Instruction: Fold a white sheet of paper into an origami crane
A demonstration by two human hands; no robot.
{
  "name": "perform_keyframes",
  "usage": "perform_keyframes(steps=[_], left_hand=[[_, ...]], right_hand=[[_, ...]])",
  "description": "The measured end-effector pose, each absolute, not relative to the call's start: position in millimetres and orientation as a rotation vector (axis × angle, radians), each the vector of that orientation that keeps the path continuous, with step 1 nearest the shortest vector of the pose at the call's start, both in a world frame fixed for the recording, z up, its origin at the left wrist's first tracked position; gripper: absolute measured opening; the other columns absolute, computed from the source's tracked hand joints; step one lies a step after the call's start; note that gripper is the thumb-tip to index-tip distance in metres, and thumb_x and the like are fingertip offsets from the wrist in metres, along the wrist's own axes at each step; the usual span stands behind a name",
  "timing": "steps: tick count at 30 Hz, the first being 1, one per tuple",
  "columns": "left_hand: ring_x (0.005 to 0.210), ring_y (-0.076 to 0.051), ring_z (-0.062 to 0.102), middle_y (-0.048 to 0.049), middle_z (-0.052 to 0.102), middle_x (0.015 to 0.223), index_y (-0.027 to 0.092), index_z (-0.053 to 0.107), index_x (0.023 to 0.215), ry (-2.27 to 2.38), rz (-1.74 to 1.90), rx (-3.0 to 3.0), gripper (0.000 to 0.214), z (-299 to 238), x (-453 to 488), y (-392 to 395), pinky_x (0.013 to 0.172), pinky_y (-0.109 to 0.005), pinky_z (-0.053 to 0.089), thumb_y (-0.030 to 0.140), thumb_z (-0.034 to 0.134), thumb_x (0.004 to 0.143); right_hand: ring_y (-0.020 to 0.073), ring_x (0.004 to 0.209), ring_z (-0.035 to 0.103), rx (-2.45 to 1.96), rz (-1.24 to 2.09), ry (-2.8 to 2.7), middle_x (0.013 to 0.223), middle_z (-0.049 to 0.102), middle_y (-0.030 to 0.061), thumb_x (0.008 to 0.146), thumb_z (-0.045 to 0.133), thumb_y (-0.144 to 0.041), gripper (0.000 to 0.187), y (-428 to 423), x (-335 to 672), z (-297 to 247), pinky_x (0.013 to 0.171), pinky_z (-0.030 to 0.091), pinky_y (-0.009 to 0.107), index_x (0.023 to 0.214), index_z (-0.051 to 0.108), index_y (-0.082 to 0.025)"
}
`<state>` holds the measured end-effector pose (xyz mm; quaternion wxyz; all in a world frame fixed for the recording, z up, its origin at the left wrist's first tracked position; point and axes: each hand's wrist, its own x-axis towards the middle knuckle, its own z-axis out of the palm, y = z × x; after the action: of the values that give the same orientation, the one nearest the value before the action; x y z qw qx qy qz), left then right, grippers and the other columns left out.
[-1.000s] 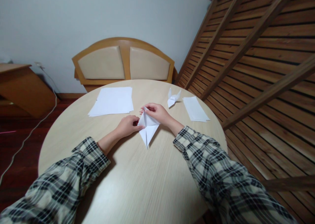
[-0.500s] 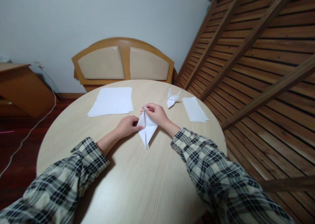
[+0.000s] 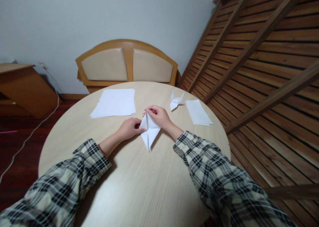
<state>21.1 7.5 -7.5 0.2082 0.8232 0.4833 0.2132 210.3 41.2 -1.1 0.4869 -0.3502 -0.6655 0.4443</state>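
Note:
A partly folded white paper (image 3: pixel 149 134), kite-shaped with its point toward me, lies on the round pale wooden table (image 3: pixel 139 187). My left hand (image 3: pixel 129 128) is curled, fingers pressing the paper's left edge. My right hand (image 3: pixel 159 115) pinches the raised upper flap at its top tip, lifting it off the table. Both arms wear checked sleeves.
A stack of white sheets (image 3: pixel 114 102) lies at the far left of the table. A finished folded paper crane (image 3: pixel 175 101) and a smaller paper stack (image 3: pixel 198 112) lie at the far right. A wooden chair (image 3: pixel 127 65) stands behind; slatted wooden frames (image 3: pixel 261 54) lean to the right.
My hands and the paper stay nearly as they were; my right hand has drawn the raised flap slightly closer in. The view shifted a little.

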Motion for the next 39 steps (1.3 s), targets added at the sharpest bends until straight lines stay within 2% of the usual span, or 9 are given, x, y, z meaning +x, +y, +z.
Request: perform_keyframes(steps=[6,14,17,22,27,33,39], left_hand=[[0.061,-0.015,0.043,0.0007,0.052,0.063,0.020,0.049,0.063,1.353,0.601,2.295,0.034,-6.6,21.6,6.2,0.060,-0.030,0.027,0.042,0.069,0.079],[0.062,-0.015,0.045,0.0007,0.055,0.065,0.020,0.054,0.066,1.340,0.591,2.281,0.028,-6.3,21.9,5.3,0.060,-0.030,0.029,0.040,0.069,0.079],[0.061,-0.015,0.044,0.0008,0.055,0.065,0.019,0.053,0.066,1.326,0.605,2.290,0.031,-6.8,21.6,4.3,0.060,-0.030,0.029,0.043,0.068,0.080],[0.062,-0.015,0.045,-0.0005,0.052,0.066,0.019,0.051,0.064,1.186,0.713,2.269,0.038,-8.0,21.0,4.6,0.061,-0.031,0.033,0.044,0.052,0.093],[0.067,-0.016,0.048,-0.0012,0.050,0.069,0.020,0.047,0.065,1.106,0.868,2.150,0.039,-6.6,22.2,5.5,0.067,-0.032,0.040,0.042,0.042,0.097],[0.066,-0.015,0.046,-0.0016,0.053,0.069,0.018,0.057,0.071,1.143,0.923,2.043,0.035,-5.4,24.2,2.5,0.063,-0.030,0.038,0.043,0.048,0.094],[0.058,-0.012,0.036,0.0017,0.043,0.060,0.018,0.054,0.064,1.199,0.950,1.945,0.039,-7.9,24.9,1.9,0.053,-0.028,0.028,0.047,0.054,0.090]], right_hand=[[0.0191,0.087,0.073,-0.906,0.978,-1.627,0.090,0.075,0.0062,0.092,0.061,-0.030,0.012,38.2,208.8,-0.3,0.082,0.059,0.036,0.090,0.067,-0.020],[0.0189,0.085,0.073,-0.880,1.163,-1.562,0.092,0.075,0.0069,0.095,0.059,-0.027,0.013,44.4,210.4,0.4,0.080,0.061,0.036,0.089,0.068,-0.020],[0.0187,0.087,0.072,-0.883,1.112,-1.607,0.094,0.075,0.0065,0.096,0.058,-0.028,0.014,44.7,213.1,-0.3,0.082,0.060,0.036,0.091,0.068,-0.020],[0.0184,0.092,0.071,-0.876,1.013,-1.660,0.096,0.074,0.0057,0.098,0.056,-0.029,0.016,43.8,212.7,-3.4,0.087,0.057,0.037,0.093,0.068,-0.021],[0.0183,0.094,0.070,-0.866,0.932,-1.714,0.096,0.075,0.0057,0.098,0.055,-0.031,0.018,40.8,211.2,-1.8,0.091,0.054,0.037,0.092,0.069,-0.021],[0.0187,0.092,0.071,-0.872,0.988,-1.653,0.095,0.075,0.0059,0.099,0.055,-0.032,0.019,37.0,208.7,-1.6,0.089,0.056,0.037,0.093,0.070,-0.021],[0.0201,0.096,0.072,-0.860,1.043,-1.602,0.093,0.075,0.0059,0.098,0.057,-0.040,0.023,35.3,204.6,-4.4,0.088,0.057,0.037,0.092,0.069,-0.021]])
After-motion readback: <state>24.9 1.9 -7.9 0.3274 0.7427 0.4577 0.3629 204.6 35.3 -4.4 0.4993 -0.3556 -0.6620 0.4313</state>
